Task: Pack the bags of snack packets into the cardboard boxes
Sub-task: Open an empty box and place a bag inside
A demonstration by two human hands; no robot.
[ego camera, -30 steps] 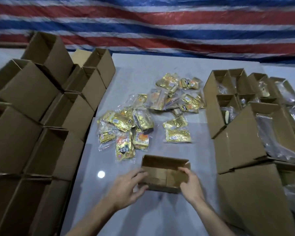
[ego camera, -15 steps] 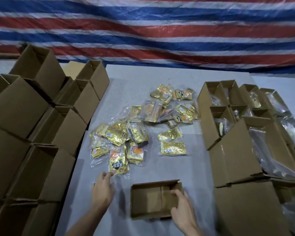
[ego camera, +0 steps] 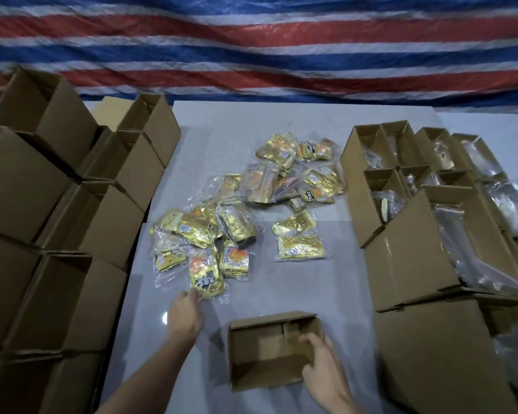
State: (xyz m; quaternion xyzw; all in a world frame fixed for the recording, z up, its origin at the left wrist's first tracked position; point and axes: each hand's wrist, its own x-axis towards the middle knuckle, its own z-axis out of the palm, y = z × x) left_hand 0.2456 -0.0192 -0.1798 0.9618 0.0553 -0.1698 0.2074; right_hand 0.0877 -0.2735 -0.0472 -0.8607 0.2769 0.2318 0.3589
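Observation:
An open, empty cardboard box (ego camera: 260, 348) stands on the grey table near me. My right hand (ego camera: 323, 369) grips its right wall, fingers curled over the rim into the box. My left hand (ego camera: 186, 315) reaches to the nearest clear bag of gold snack packets (ego camera: 207, 277) and touches its lower left corner. More such bags lie in a loose pile (ego camera: 251, 210) across the middle of the table.
Stacks of empty cardboard boxes (ego camera: 72, 222) line the left side. On the right stand several boxes (ego camera: 407, 234) holding clear bags. A red, white and blue striped tarp (ego camera: 257, 46) hangs behind the grey table (ego camera: 305, 294).
My left hand let go of the box and moved up and left to the nearest bag of packets. The box now sits upright on the table, held by my right hand alone.

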